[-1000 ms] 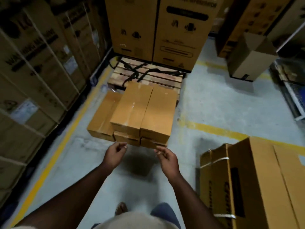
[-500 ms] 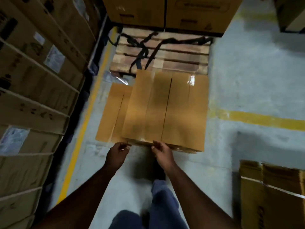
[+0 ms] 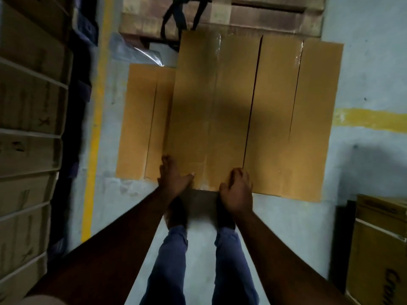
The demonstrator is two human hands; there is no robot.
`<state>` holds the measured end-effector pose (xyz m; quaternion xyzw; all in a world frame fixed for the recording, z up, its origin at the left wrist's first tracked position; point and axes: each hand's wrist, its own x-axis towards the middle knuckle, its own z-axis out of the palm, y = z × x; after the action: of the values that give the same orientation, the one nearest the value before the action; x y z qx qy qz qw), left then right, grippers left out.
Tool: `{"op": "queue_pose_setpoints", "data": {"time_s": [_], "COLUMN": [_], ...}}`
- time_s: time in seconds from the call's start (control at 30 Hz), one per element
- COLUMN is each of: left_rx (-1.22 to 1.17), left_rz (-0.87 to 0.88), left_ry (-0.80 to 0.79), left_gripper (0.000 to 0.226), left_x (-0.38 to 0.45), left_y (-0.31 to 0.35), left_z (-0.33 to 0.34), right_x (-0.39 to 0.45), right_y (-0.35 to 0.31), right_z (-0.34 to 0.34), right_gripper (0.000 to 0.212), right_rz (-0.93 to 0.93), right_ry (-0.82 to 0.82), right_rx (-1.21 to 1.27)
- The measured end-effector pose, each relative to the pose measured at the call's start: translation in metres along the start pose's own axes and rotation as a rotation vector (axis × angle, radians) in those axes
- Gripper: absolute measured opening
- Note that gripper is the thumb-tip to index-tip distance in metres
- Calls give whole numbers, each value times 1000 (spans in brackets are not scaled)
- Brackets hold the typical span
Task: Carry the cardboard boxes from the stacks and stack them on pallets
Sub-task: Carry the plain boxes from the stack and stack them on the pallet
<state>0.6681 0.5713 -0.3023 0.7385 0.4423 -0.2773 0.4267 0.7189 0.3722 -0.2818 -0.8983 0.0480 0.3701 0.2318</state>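
Observation:
Two long cardboard boxes lie side by side on top of a low stack on the floor, directly below me. My left hand [image 3: 174, 177] holds the near left corner of the top left cardboard box [image 3: 211, 111], fingers along its side and thumb on its top. My right hand [image 3: 237, 192] grips the same box's near edge at its right corner, fingers curled over the top. The second top box [image 3: 293, 119] lies to the right, and a lower box [image 3: 143, 119] sticks out on the left. The wooden pallet [image 3: 253, 16] lies just beyond the stack.
Black straps [image 3: 176, 16] lie on the pallet. Tall stacks of strapped cartons [image 3: 28, 128] line the left side behind a yellow floor line [image 3: 97, 128]. More cartons [image 3: 378, 249] stand at the right. My legs and feet are right against the stack.
I have leaned in over the stack, so the boxes fill the view. My hands went from hovering at the near edge to holding the top left box's near corners.

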Motion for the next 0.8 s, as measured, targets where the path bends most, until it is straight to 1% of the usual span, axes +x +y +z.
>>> {"op": "queue_pose_setpoints", "data": {"time_s": [0.1, 0.17, 0.2, 0.27, 0.3, 0.33, 0.37, 0.4, 0.43, 0.47, 0.53, 0.57, 0.6, 0.63, 0.67, 0.73, 0.8], "left_rx": [222, 353, 427, 511, 476, 410, 353, 319, 262, 155, -130, -247, -332, -365, -395, -422, -466], "left_rz": [-42, -3, 43, 174, 217, 219, 211, 196, 186, 191, 111, 63, 30, 32, 60, 92, 94], "left_ry": [-66, -143, -149, -114, -90, -60, -39, -40, -76, -141, -327, -364, -356, -321, -282, -226, -192], "left_gripper": [136, 141, 136, 118, 109, 105, 106, 112, 121, 126, 124, 123, 123, 120, 113, 99, 101], "left_x": [13, 13, 12, 16, 20, 27, 34, 42, 47, 52, 52, 50, 48, 42, 35, 13, -9], "left_y": [0, -3, -9, -30, -40, -52, -63, -72, -76, -83, -86, -83, -81, -77, -74, -76, -81], "left_z": [3, -1, -5, -11, -15, -19, -26, -35, -46, -57, -80, -87, -90, -88, -85, -79, -77], "right_x": [-3, -5, -6, -5, -2, 2, 7, 10, 14, 15, 13, 11, 9, 6, 4, -6, -24], "right_y": [-11, -21, -27, -37, -41, -44, -45, -46, -47, -50, -49, -47, -45, -42, -37, -31, -26], "right_z": [17, 24, 28, 29, 27, 26, 25, 25, 25, 25, 28, 31, 33, 34, 30, 23, 6], "right_gripper": [63, 71, 77, 85, 86, 86, 84, 83, 85, 90, 96, 92, 87, 83, 81, 85, 88], "right_rz": [49, 109, 141, 196, 233, 268, 271, 248, 210, 198, 200, 189, 162, 121, 93, 63, -1], "right_ry": [114, 133, 132, 181, 230, 263, 272, 240, 193, 134, 10, -40, -70, -60, -29, 5, -33], "right_rx": [30, 82, 102, 116, 121, 136, 160, 219, 331, 453, 649, 699, 694, 694, 691, 687, 649]}}
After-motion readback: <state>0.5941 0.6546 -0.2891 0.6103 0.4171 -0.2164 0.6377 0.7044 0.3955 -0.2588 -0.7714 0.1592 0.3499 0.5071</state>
